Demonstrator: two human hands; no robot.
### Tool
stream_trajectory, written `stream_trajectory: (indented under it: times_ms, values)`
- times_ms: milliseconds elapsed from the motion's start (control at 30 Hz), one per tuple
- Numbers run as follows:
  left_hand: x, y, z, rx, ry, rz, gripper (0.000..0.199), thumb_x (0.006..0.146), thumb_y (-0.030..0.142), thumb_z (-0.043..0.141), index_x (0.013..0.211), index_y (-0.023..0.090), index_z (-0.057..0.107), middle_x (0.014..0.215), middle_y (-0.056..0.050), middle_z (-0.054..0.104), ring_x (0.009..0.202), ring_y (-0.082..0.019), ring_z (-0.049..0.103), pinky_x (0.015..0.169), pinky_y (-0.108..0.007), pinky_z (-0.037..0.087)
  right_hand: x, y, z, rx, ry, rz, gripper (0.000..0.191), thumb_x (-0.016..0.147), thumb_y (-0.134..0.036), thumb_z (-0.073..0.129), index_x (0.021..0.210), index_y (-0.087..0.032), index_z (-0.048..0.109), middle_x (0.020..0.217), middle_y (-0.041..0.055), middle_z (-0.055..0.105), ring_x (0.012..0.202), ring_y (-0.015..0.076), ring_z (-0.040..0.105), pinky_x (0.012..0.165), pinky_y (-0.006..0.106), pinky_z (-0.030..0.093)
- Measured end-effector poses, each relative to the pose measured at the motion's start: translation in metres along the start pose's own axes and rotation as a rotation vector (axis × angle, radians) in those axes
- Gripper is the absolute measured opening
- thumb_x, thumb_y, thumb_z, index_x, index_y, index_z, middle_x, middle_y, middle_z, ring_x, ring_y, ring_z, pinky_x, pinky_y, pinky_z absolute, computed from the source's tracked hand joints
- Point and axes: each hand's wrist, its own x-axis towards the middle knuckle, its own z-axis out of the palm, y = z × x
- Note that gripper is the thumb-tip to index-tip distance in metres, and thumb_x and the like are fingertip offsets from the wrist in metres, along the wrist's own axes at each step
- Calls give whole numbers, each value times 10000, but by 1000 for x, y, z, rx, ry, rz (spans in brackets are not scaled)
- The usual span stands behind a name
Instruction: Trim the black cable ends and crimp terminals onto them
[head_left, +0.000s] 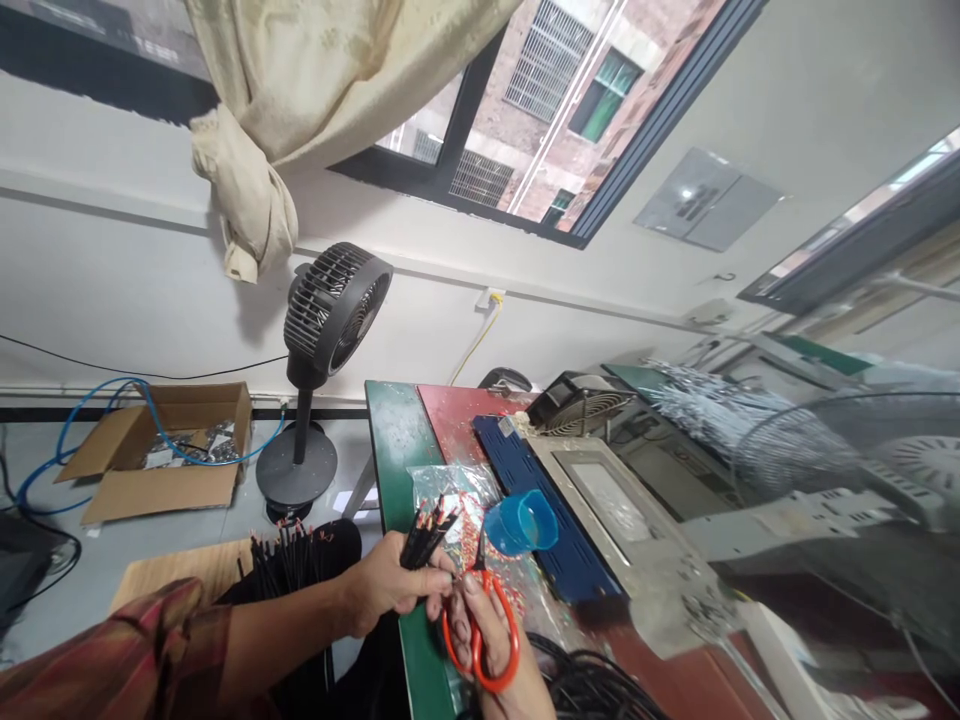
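Observation:
A bundle of black cables (424,538) with stripped, reddish wire ends is gripped in my left hand (390,585), over the table's near left edge. Orange-handled scissors (516,655) are in my right hand (487,625), its fingers through the loops and the dark blades pointing away from me. My two hands meet at the fingertips; what lies between them is too small to make out. Just beyond the scissors stands a blue plastic cup (521,522). Small red and pale scraps (514,598) are scattered on the table around it. More black cables (289,560) with bared ends rest by my lap.
Coiled black cable (592,685) lies at the table's front. A blue slotted panel (566,560) and a beige machine (600,490) stand to the right. On the floor at left are a black fan (304,440) and an open cardboard box (161,495) with blue tubing.

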Motion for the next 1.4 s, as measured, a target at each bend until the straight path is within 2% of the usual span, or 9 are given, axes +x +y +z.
stream_trajectory:
  times_ms: [100,367,467,600,733,833,1067,1200,1400]
  values:
    - [1,-1,-1,-2,-9,19,305,673,398,658,738,103,617,489,26,536,365,-22,323,364,-184,161,2,2,-1,-12,-1,-1,467,512,-523,792,508,-164,492,424,-51,448,394,50,366,416,186,257]
    - [0,-1,1,21,47,-3,340,639,409,681,776,104,620,495,31,547,368,-22,337,364,-175,166,0,3,-2,-2,-44,-25,438,662,-532,693,531,-171,484,456,-44,450,416,61,363,433,197,263]
    - [-1,-1,1,29,44,5,366,633,429,690,781,100,624,501,26,548,382,-28,362,366,-172,170,1,5,-2,-20,-66,-31,446,668,-541,683,519,-172,483,444,-42,447,415,67,375,435,204,265]
    - [-1,-3,0,43,47,18,392,636,453,690,792,98,632,503,24,547,383,-31,363,367,-171,174,4,7,-5,-20,-24,-43,407,630,-493,739,551,-167,509,471,-40,480,435,63,399,451,197,282]
    - [-1,-6,1,78,50,90,365,645,434,691,756,90,646,532,4,557,458,-62,449,451,-178,310,9,11,-8,-103,-21,-58,455,592,-538,740,504,-168,490,402,-43,445,371,62,372,402,201,234]
    - [-1,-10,1,98,57,147,338,633,405,707,719,85,645,586,-17,578,525,-92,498,541,-213,388,10,11,-8,-149,34,-57,485,593,-562,724,473,-172,464,365,-44,425,338,61,357,381,203,218]
    - [2,-16,-1,62,90,125,329,631,389,711,755,89,657,509,11,549,485,-94,494,519,-211,370,10,6,-4,-76,174,-134,429,658,-581,664,608,-165,572,390,-44,465,346,75,405,381,197,280]
    - [-2,-7,0,76,78,96,348,620,430,707,722,99,665,483,16,540,457,-87,469,508,-213,354,12,5,-3,-49,142,-148,434,649,-577,677,721,-150,637,444,-41,495,389,76,429,415,199,305]
    - [-4,-2,1,90,71,72,367,621,457,693,722,105,674,467,22,534,405,-61,399,475,-203,319,3,0,1,-42,94,-152,410,679,-571,656,733,-165,635,480,-41,485,426,84,416,450,220,326]
